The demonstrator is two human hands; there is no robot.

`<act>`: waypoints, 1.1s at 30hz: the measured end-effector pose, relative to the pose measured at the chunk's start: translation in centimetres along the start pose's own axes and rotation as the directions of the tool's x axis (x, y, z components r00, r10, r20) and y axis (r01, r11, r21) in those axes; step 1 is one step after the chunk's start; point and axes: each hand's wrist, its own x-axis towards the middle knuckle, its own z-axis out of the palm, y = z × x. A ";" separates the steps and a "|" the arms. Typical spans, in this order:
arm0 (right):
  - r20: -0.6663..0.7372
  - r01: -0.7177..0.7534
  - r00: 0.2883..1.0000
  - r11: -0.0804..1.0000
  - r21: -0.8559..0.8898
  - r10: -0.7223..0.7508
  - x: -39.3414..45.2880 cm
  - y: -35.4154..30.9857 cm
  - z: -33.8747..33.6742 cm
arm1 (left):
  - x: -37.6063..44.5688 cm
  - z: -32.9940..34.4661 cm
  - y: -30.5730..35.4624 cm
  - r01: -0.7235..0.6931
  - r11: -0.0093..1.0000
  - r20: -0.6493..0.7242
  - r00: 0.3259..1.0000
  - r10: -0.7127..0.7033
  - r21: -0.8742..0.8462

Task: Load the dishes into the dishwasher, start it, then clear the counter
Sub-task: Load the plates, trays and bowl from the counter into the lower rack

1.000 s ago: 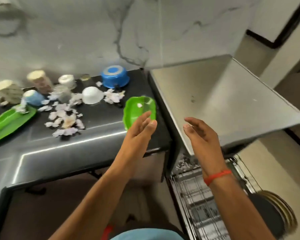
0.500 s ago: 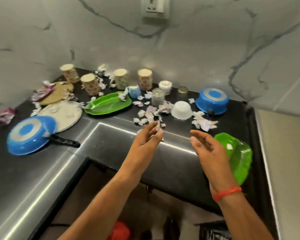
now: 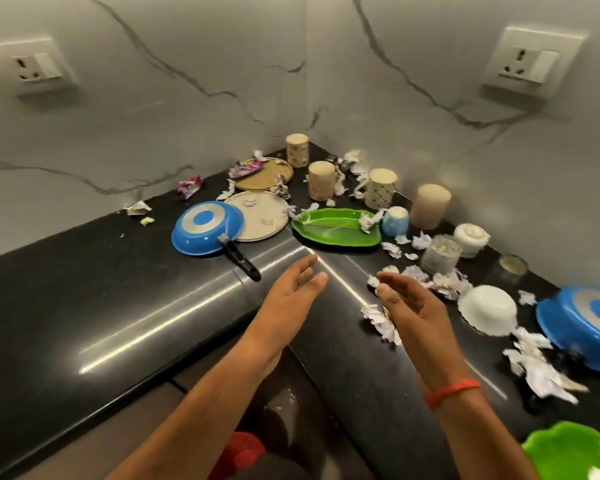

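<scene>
My left hand (image 3: 291, 299) and my right hand (image 3: 413, 310) hover empty over the corner of the black counter (image 3: 118, 306), fingers relaxed and apart. Ahead lie an overturned blue pan (image 3: 205, 228) with a black handle, a beige plate (image 3: 260, 216), a woven plate (image 3: 264, 174) and a green leaf-shaped tray (image 3: 336, 230). Several upturned cups, among them a tall beige one (image 3: 430, 206), stand along the wall. To the right sit a white bowl (image 3: 487, 308), upside down, a blue pot (image 3: 582, 323) and a green bowl (image 3: 575, 452). The dishwasher is out of view.
Torn paper scraps (image 3: 541, 368) and wrappers (image 3: 189, 185) litter the counter around the dishes. Two small glass jars (image 3: 442, 252) stand near the right wall. Wall sockets (image 3: 32, 65) sit on both marble walls. A red object (image 3: 243, 448) is on the floor below.
The view has swung left from the open dishwasher to the counter corner. Both hands stay empty and have moved out over the counter's inner corner.
</scene>
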 end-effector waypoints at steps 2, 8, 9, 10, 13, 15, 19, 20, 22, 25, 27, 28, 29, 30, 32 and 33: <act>0.069 0.002 0.998 1.000 -0.022 -0.001 1.8 0.0 1.4 | 1.3 -1.2 -0.1 0.011 1.000 -0.041 0.999 -0.011 0.001; 0.287 -0.008 0.956 0.987 -0.163 0.055 8.6 1.4 7.2 | 7.4 -4.8 -1.0 0.050 0.999 -0.112 0.992 -0.050 -0.010; 0.298 -0.002 0.952 0.980 -0.198 0.062 9.7 1.8 8.2 | 8.7 -5.4 -1.3 0.055 0.998 -0.118 0.992 -0.055 -0.001; 0.314 0.008 0.947 0.973 -0.231 0.067 11.1 2.0 9.4 | 10.4 -6.0 -1.6 0.055 0.998 -0.128 0.990 -0.052 0.020; 0.383 0.035 0.919 0.948 -0.316 0.094 15.1 2.7 12.8 | 16.2 -8.1 -2.8 0.056 0.984 -0.161 0.986 -0.029 0.168; 0.402 0.037 0.906 0.921 -0.388 0.133 17.7 3.1 14.8 | 20.2 -9.6 -3.6 0.050 0.934 -0.176 0.984 0.014 0.354; 0.404 -0.011 0.890 0.896 -0.444 0.211 22.6 4.6 18.2 | 26.8 -12.1 -4.6 0.028 0.695 -0.104 0.992 0.068 0.718; 0.397 -0.033 0.888 0.895 -0.444 0.230 23.7 4.9 19.0 | 28.2 -12.5 -4.7 -0.001 0.603 -0.055 0.996 0.074 0.798; 0.372 -0.080 0.886 0.883 -0.463 0.275 25.6 5.7 20.2 | 30.5 -12.7 -5.1 -0.059 0.407 0.039 0.998 0.057 0.911; 0.318 -0.135 0.888 0.849 -0.510 0.332 27.8 6.7 21.5 | 33.2 -12.6 -5.2 -0.118 0.193 0.115 0.993 0.028 0.974; 0.288 -0.155 0.895 0.842 -0.517 0.342 28.8 7.2 21.9 | 34.5 -12.3 -5.0 -0.149 0.139 0.146 0.989 0.034 0.979; 0.274 -0.159 0.898 0.836 -0.525 0.343 29.1 7.3 22.0 | 35.0 -12.3 -4.8 -0.158 0.136 0.155 0.987 0.033 0.978; 0.271 -0.150 0.903 0.836 -0.528 0.333 29.4 7.3 22.1 | 35.3 -12.2 -4.7 -0.170 0.141 0.168 0.985 0.030 0.975; 0.266 -0.153 0.903 0.832 -0.534 0.337 29.7 7.3 22.1 | 35.8 -12.1 -4.6 -0.184 0.146 0.182 0.983 0.026 0.972; 0.263 -0.179 0.894 0.828 -0.531 0.362 30.2 7.3 22.2 | 36.5 -12.1 -4.4 -0.205 0.134 0.206 0.979 0.005 0.970; 0.263 -0.181 0.894 0.830 -0.527 0.362 30.2 7.3 22.3 | 36.8 -12.1 -4.2 -0.213 0.117 0.215 0.977 -0.008 0.970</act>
